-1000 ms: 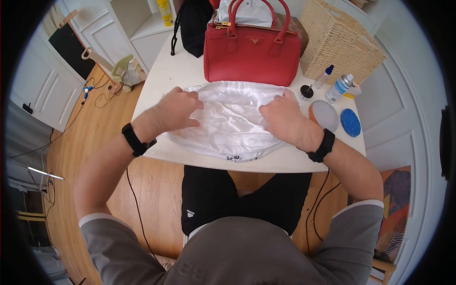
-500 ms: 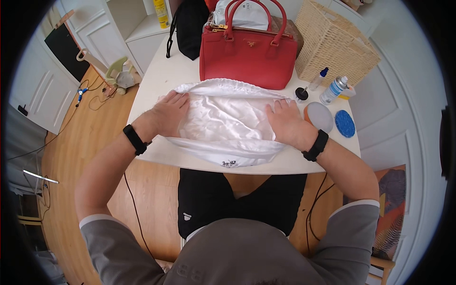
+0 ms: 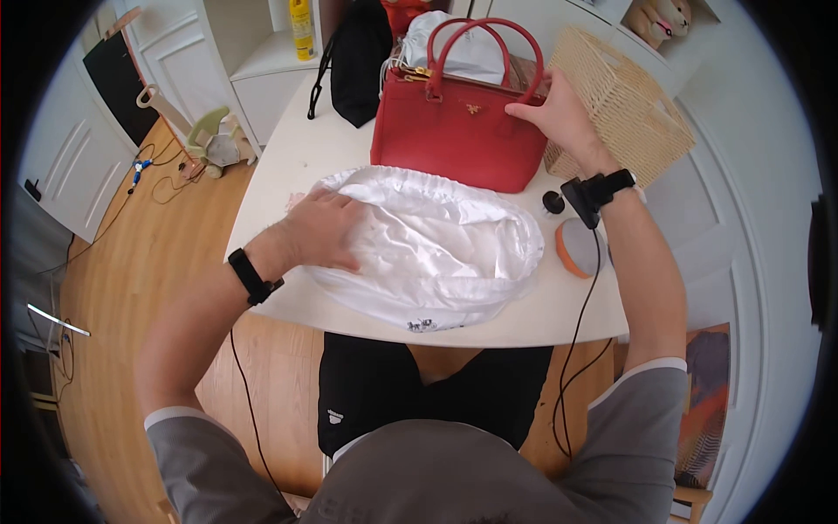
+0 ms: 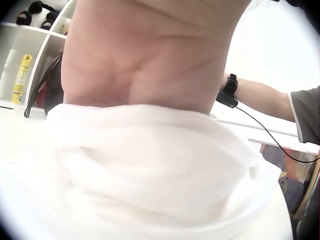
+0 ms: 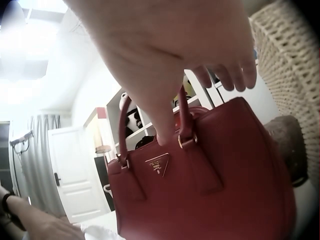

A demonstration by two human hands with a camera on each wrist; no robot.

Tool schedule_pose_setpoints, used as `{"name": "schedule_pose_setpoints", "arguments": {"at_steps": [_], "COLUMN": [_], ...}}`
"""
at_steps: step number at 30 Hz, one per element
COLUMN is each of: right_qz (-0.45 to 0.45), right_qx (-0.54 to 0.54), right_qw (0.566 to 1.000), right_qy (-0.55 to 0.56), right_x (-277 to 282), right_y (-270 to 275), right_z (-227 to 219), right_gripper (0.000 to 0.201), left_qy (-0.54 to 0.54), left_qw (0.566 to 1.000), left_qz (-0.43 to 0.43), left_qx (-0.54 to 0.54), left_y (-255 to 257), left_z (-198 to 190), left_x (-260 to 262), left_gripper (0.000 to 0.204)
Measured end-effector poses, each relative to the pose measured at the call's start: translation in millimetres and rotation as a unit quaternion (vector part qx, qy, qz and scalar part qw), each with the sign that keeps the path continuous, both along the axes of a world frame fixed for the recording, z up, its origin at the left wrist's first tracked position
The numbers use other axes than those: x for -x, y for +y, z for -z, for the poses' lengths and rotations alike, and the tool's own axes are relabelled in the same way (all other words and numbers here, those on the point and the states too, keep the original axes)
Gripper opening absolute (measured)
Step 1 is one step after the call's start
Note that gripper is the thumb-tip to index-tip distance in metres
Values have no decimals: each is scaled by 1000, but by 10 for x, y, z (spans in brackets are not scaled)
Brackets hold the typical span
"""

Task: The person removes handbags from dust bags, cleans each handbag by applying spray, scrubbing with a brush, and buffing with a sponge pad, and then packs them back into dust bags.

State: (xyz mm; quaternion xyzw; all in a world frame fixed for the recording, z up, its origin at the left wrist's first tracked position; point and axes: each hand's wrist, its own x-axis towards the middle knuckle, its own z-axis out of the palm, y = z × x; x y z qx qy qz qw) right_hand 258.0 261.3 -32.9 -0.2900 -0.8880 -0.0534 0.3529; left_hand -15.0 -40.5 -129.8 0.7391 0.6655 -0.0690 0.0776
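A white satin dust bag with a gathered rim and a small dark logo lies spread on the table, its mouth held wide. My left hand rests at its left side with fingers spread, and in the left wrist view white cloth covers its lower part. Behind the dust bag stands a red handbag, upright, with two raised handles. My right hand is at its top right corner. The right wrist view shows the thumb beside a handle base and the fingers extended over the top edge.
A woven basket stands right of the handbag, a black pouch to its left. An orange-and-grey round pad and a small black-capped item sit at the table's right. A cable hangs from my right wrist.
My right hand has left the dust bag's right side and moved up to the red handbag. My left hand stays at the dust bag's left side. The cloth now lies rounder on the right.
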Motion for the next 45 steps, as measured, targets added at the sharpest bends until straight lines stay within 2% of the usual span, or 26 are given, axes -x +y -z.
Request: {"name": "schedule_pose_setpoints", "arguments": {"at_steps": [2,3,4,6,8,10,12,14,16,18,19,20,22,23,24,26,27,28,30,31,34,36,38,40,42,45], "right_qz": [-9,-27,-33,37,18,-67,-86,-100,-111,-129,-154,-153,-191,-196,-195,-128,-184,-186,-172,-175,-109,-96,-113,-126,-132,-141], "right_qx": [269,259,258,241,241,357,363,376,355,323,349,348,356,349,351,337,316,317,313,312,273,198,169,145,137,107], "right_qw": [963,963,963,962,962,914,915,919,927,938,924,925,914,915,914,932,931,930,933,933,955,975,979,981,982,982], "right_qy": [-17,-66,-67,-126,-124,-183,-155,-68,-52,-16,7,15,43,48,56,-34,10,14,-51,-48,-44,-18,-5,28,21,65], "right_x": [120,132,170,242,246,243,238,232,224,213,209,194,138,139,118,90,61,41,19,28,21,5,-84,-199,-296,-467], "right_y": [77,82,71,71,114,198,273,361,424,482,513,437,289,329,329,289,259,240,189,159,51,2,-7,-64,-107,-353], "right_z": [-43,-15,-20,-36,-114,-248,-126,12,101,191,236,191,131,199,206,182,215,198,122,119,118,193,250,220,110,-276], "right_gripper": [81,75,75,84,84,88,89,86,81,84,85,85,86,88,88,88,81,81,67,67,55,46,40,36,36,37], "left_qy": [-65,-57,-55,-93,-96,-97,-106,-112,-119,-175,-160,-154,-247,-213,-208,-191,-190,-186,-201,-196,-151,-138,-130,-88,-68,-20], "left_qw": [996,991,991,986,981,977,932,917,899,902,923,924,927,935,938,937,931,932,930,930,948,940,925,908,889,866], "left_qz": [1,25,20,27,31,39,34,16,-1,-72,-130,-125,-128,-141,-136,-106,-102,-102,-107,-108,-80,-59,-32,61,84,118], "left_qx": [-61,-121,-123,-138,-164,-188,-345,-383,-421,-388,-326,-327,-251,-244,-241,-273,-296,-295,-290,-292,-269,-306,-356,-405,-445,-486], "left_y": [-2,-47,-71,-89,-65,24,198,452,760,1101,1269,1455,1720,1735,1750,1781,1807,1813,1791,1800,1814,1715,1681,1679,1665,1525], "left_z": [33,62,29,-25,-72,-190,-365,-508,-656,-807,-861,-837,-872,-930,-944,-955,-900,-892,-892,-883,-901,-899,-888,-899,-1044,-1521], "left_x": [-4,-14,-42,-61,-49,-49,-72,-58,-67,-95,-100,-31,-40,-106,-175,-224,-203,-227,-249,-233,-246,-335,-371,-338,-394,-525], "left_gripper": [61,48,48,44,46,49,58,65,72,84,95,95,83,71,71,64,60,60,53,53,48,49,46,44,45,44]}}
